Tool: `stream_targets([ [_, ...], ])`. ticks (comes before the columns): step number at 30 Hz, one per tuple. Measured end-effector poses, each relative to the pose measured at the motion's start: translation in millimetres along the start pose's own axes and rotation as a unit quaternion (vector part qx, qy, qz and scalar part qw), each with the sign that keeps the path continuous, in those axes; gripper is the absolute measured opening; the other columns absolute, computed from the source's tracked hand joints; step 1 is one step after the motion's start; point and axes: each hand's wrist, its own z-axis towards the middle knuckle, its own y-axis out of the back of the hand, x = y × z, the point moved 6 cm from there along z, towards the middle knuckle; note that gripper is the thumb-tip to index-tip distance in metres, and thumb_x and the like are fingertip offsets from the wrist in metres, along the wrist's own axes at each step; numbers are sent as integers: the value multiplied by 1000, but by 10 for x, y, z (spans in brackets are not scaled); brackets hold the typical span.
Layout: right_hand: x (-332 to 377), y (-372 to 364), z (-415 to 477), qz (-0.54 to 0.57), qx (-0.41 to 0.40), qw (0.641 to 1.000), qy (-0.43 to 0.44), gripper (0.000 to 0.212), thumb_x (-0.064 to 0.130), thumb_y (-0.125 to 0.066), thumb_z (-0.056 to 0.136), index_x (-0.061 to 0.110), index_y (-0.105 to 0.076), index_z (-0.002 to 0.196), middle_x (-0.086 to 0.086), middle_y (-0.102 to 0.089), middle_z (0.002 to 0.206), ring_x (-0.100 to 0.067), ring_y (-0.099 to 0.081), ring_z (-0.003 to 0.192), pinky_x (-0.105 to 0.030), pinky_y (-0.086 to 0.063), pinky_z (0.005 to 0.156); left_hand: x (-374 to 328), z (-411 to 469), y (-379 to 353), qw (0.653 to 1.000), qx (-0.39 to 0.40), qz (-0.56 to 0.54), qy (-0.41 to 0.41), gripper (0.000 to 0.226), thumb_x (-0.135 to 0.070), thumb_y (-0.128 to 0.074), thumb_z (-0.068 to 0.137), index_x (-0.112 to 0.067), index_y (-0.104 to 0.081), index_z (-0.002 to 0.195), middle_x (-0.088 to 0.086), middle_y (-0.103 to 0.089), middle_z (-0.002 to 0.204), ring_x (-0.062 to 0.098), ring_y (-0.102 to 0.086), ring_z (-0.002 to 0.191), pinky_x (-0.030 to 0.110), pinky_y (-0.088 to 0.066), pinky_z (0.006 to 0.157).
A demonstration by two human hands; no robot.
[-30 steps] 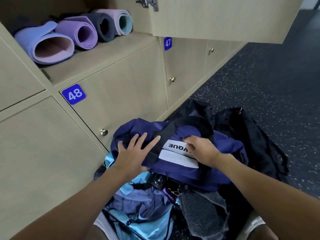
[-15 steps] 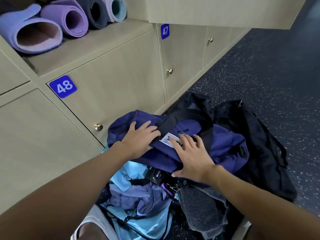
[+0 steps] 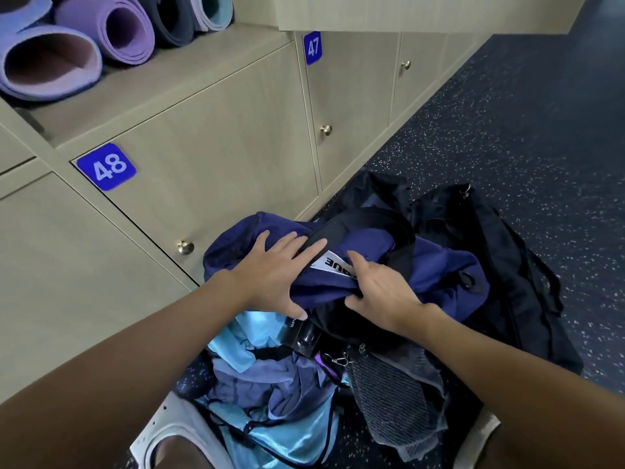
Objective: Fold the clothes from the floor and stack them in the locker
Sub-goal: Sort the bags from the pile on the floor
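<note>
Reaching down over a heap of clothes on the speckled dark floor (image 3: 541, 147), a person works a navy garment (image 3: 439, 265) at the centre of the frame, just in front of the closed locker door (image 3: 220, 147) marked 48. The left hand (image 3: 274, 269) lies flat on the cloth, fingers straight and spread, pressing it down. The right hand (image 3: 382, 292) grips the garment's folded edge, thumb tucked beneath and fingers curled over the top, beside a white label (image 3: 333, 264) whose black lettering is partly covered. A black band (image 3: 372, 221) arcs across the garment behind both hands. Light blue clothes (image 3: 257, 336) and a grey knit piece (image 3: 389, 394) lie crumpled at lower centre, while black fabric (image 3: 507, 265) spreads to the right. At upper left, an open locker shelf (image 3: 189, 72) holds rolled mats (image 3: 50, 62) side by side — lilac, purple, dark grey and pale teal.
</note>
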Motion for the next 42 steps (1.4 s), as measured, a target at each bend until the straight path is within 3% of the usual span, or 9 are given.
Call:
stream_targets([
  [5, -203, 86, 157, 93, 36, 995, -28, 51, 16, -57, 89, 1, -41, 135, -19, -67, 113, -39, -59, 108, -43, -45, 84, -11, 217, 202, 997, -67, 17, 17, 100, -43, -66, 84, -13, -5, 157, 2, -38, 152, 17, -12, 152, 58, -6, 121],
  [12, -406, 212, 440, 196, 61, 977, -51, 73, 7, -57, 91, 4, -18, 153, -13, -68, 109, -31, -60, 108, -36, -45, 93, -79, 501, 290, 998, 53, -33, -17, 113, -80, -69, 62, -15, -30, 147, 0, -30, 157, 23, -18, 149, 61, -10, 119],
  [16, -545, 147, 565, 172, 64, 982, -46, 87, 19, -62, 90, 10, -6, 157, -4, -65, 104, -25, -58, 104, -39, -41, 101, -6, 711, 232, 998, 49, -49, 9, 80, -54, -73, 73, -21, -37, 137, -4, -62, 116, 25, -55, 119, 56, -22, 113],
  [19, -728, 189, 639, 55, 16, 997, -56, 111, 52, -73, 77, 19, -3, 157, -4, -32, 155, -22, -20, 147, -44, -13, 120, 50, 850, 213, 997, 61, -54, 13, 72, -49, -70, 74, -22, -44, 135, -7, -65, 95, 24, -62, 103, 50, -32, 108],
  [23, -975, 37, 747, 31, 107, 986, -127, 141, 72, -78, 57, 31, 14, 155, -9, 12, 165, -26, 15, 152, -54, 1, 121, 46, 1014, 167, 998, 53, -30, -5, 68, -52, -66, 74, -20, -48, 131, -10, -61, 84, 22, -62, 96, 44, -34, 105],
  [30, -1216, -140, 838, 73, 158, 965, -198, 152, 77, -79, 51, 27, 22, 153, -11, 2, 165, -33, -5, 151, -52, -9, 119, 80, 1260, 42, 997, 79, -26, -9, 84, -70, -67, 69, -17, -46, 131, 2, -55, 124, 25, -50, 121, 49, -31, 111],
  [34, -1261, -200, 912, 75, 169, 962, -203, 151, 76, -79, 51, 22, 16, 155, -13, -15, 162, -32, -5, 152, -51, -7, 121, 157, 1351, -28, 992, 106, -70, 7, 142, -80, -71, 59, -16, 8, 158, 8, 3, 167, 25, -2, 154, 49, -8, 124],
  [38, -1300, -210, 961, 113, 184, 954, -210, 145, 70, -83, 53, 28, 12, 155, -14, -17, 156, -39, -23, 144, -52, -18, 118, 203, 1416, -30, 987, 123, -97, 27, 143, -77, -73, 62, -12, 12, 157, 10, -19, 163, 29, -17, 150, 41, -10, 122],
  [42, -1333, -247, 1013, 118, 197, 953, -196, 149, 71, -83, 53, 26, 16, 155, -14, -8, 162, -38, -23, 146, -49, -19, 118, 248, 1511, -5, 984, 122, -119, 50, 120, -74, -76, 61, -11, -24, 149, 4, -49, 139, 29, -45, 130, 37, -31, 109],
])
